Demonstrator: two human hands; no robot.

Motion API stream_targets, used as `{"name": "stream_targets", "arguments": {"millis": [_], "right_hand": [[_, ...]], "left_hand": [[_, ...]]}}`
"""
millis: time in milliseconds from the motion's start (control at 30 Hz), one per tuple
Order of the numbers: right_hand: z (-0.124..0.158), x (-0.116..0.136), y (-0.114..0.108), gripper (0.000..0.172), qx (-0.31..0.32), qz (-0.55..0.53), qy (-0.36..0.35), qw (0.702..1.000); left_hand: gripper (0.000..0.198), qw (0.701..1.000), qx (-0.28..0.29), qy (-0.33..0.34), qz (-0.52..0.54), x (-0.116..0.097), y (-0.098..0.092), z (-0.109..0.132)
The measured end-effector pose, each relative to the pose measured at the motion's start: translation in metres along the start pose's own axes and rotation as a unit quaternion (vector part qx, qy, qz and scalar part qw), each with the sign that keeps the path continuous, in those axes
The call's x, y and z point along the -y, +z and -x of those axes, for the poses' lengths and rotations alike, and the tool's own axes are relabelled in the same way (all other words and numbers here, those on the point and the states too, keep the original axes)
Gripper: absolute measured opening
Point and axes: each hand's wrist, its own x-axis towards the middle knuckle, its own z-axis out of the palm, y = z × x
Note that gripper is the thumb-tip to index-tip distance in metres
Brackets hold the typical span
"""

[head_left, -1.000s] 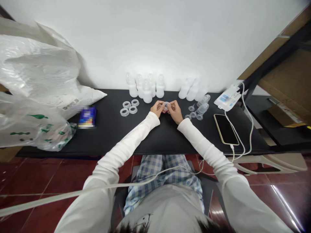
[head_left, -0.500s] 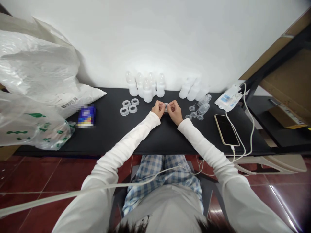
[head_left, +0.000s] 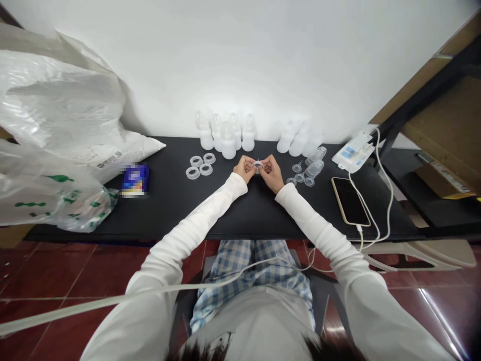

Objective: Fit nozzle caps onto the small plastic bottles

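Between my two hands is a translucent bottle collar ring (head_left: pixel 257 164), with a small tip rising from its middle, apparently a nipple. My left hand (head_left: pixel 244 168) pinches its left side, and my right hand (head_left: pixel 272 173) grips the right side. The fingers partly cover it. To the left lie several loose collar rings (head_left: pixel 206 169). On the right are several clear silicone nipples (head_left: pixel 299 177) beside transparent domed caps (head_left: pixel 314 169). Behind my hands stand several white baby bottles with clear caps (head_left: pixel 228 146). Further right, white bottles without clear caps (head_left: pixel 298 144) stand by the wall.
A phone (head_left: pixel 350 201) with a white cable and a white plastic case (head_left: pixel 353 152) lie at the right of the black table (head_left: pixel 259 220). Large plastic bags (head_left: pixel 60 110) and a blurred blue packet (head_left: pixel 134 179) occupy the left. A cable crosses above my lap.
The ring has tilted slightly between my fingers, and a small tip now shows above it. Both hands stay in nearly the same place.
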Motion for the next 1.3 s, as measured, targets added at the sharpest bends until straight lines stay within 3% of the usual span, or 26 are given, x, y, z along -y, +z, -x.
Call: {"name": "stream_targets", "arguments": {"millis": [100, 233, 367, 433, 500, 600, 667, 767, 900, 1067, 1167, 1300], "right_hand": [[-0.002, 0.005, -0.006, 0.037, 0.016, 0.025, -0.019, 0.999], [-0.010, 0.005, -0.016, 0.055, 0.052, -0.053, 0.031, 0.997], [-0.021, 0.010, -0.027, 0.056, 0.045, -0.070, 0.061, 0.995], [-0.025, 0.017, -0.035, 0.050, -0.004, -0.023, 0.019, 1.000], [-0.028, 0.024, -0.047, 0.046, -0.105, 0.034, -0.024, 0.994], [-0.031, 0.029, -0.067, 0.043, -0.258, 0.159, -0.085, 0.949], [-0.031, 0.026, -0.078, 0.042, -0.325, 0.237, -0.122, 0.907], [-0.032, 0.018, -0.087, 0.041, -0.362, 0.289, -0.142, 0.874], [-0.032, 0.012, -0.086, 0.041, -0.374, 0.312, -0.141, 0.862], [-0.032, 0.018, -0.082, 0.040, -0.337, 0.277, -0.122, 0.892], [-0.033, 0.018, -0.078, 0.040, -0.288, 0.186, -0.095, 0.934], [-0.033, 0.015, -0.065, 0.042, -0.147, 0.048, -0.042, 0.987]], "left_hand": [[0.022, 1.000, -0.004, 0.006, 0.010, 0.001, -0.001, 0.000], [0.032, 0.998, -0.018, 0.043, 0.032, 0.002, -0.001, -0.003], [0.029, 0.989, 0.032, 0.122, 0.074, 0.002, 0.011, -0.010], [0.027, 0.984, 0.045, 0.140, 0.097, 0.004, 0.022, -0.018], [0.031, 0.986, 0.043, 0.131, 0.094, 0.007, 0.037, -0.031], [0.043, 0.996, 0.015, 0.084, 0.025, 0.011, 0.064, -0.056], [0.054, 0.998, -0.016, 0.057, -0.024, 0.012, 0.083, -0.074], [0.061, 0.995, -0.031, 0.028, -0.089, 0.010, 0.105, -0.095], [0.043, 0.989, -0.038, -0.004, -0.144, 0.008, 0.116, -0.103], [0.034, 0.993, -0.036, 0.017, -0.115, 0.006, 0.092, -0.082], [0.020, 0.996, -0.059, 0.023, -0.055, 0.007, 0.057, -0.058], [0.006, 0.995, -0.097, 0.025, 0.025, 0.015, 0.003, -0.028]]}}
